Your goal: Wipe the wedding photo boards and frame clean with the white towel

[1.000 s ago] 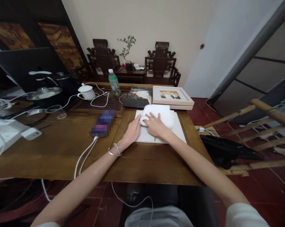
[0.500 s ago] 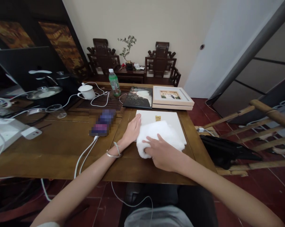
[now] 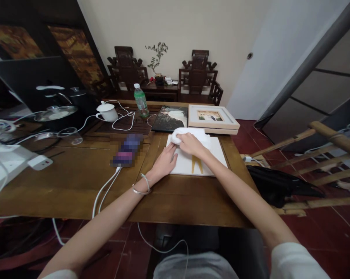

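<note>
A white board (image 3: 214,164) with a yellow figure (image 3: 196,165) on its face lies flat on the wooden table in front of me. My right hand (image 3: 190,144) grips a folded white cloth (image 3: 199,134), pressed on the far part of the board. The cloth and hand cover the upper part of the figure. Fingers stretched out, my left hand (image 3: 165,159) rests along the board's left edge, its fingertips close to the cloth. A bracelet (image 3: 142,192) circles my left wrist.
Beyond the board lie a dark picture (image 3: 169,120) and a framed photo (image 3: 214,118). To the left are a charging phone (image 3: 127,151), a green-labelled bottle (image 3: 140,101), a white lidded cup (image 3: 107,112), a plastic cup (image 3: 72,136) and a power strip (image 3: 9,164).
My right hand has pushed the cloth away from me, from the board's near edge to its far edge. The figure's lower part now shows. My left hand has slid slightly nearer me.
</note>
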Tool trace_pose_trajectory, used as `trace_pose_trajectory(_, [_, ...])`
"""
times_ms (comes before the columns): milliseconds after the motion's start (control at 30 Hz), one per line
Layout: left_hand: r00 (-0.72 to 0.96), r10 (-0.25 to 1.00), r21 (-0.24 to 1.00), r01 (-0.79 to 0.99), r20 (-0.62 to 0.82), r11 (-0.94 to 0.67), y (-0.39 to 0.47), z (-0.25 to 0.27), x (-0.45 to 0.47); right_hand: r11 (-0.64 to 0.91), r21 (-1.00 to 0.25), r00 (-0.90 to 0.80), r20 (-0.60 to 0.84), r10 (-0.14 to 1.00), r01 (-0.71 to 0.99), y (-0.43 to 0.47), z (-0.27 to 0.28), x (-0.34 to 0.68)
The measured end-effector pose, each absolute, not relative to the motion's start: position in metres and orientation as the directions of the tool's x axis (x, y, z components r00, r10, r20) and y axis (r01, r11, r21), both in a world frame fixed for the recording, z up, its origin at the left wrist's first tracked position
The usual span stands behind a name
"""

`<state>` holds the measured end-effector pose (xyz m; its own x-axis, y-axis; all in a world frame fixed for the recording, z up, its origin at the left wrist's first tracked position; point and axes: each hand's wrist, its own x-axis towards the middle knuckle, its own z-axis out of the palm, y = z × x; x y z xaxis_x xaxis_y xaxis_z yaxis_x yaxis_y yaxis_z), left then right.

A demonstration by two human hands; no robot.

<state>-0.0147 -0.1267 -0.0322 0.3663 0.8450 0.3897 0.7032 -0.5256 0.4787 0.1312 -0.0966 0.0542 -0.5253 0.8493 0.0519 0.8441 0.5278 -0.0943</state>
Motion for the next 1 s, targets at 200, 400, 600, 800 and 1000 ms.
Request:
trace_pose_trajectory(200, [0.376, 0.829, 0.461, 0.698, 0.415, -0.548, -0.127, -0.028, -0.016, 0.566, -0.162, -0.564, 0.062, 0.823, 0.808, -0.077, 0.061, 0.111])
trace_pose_trajectory(400, [0.367, 0.852, 0.444, 0.736, 0.373, -0.511, -0.125, -0.037, -0.017, 0.514, -0.177, -0.514, 0.05, 0.857, 0.84, -0.073, 0.065, 0.158])
trace_pose_trajectory(600, [0.363, 0.854, 0.438, 0.743, 0.372, -0.506, -0.125, -0.038, -0.017, 0.449, -0.164, -0.445, 0.065, 0.893, 0.878, -0.098, 0.061, 0.229])
trace_pose_trajectory(800, [0.366, 0.851, 0.422, 0.75, 0.376, -0.509, -0.125, -0.035, -0.017, 0.521, -0.117, -0.515, 0.079, 0.854, 0.846, -0.177, 0.04, 0.258])
trace_pose_trajectory(1000, [0.354, 0.863, 0.426, 0.76, 0.36, -0.49, -0.121, -0.036, -0.02, 0.67, -0.165, -0.659, 0.123, 0.742, 0.724, -0.239, 0.034, 0.27])
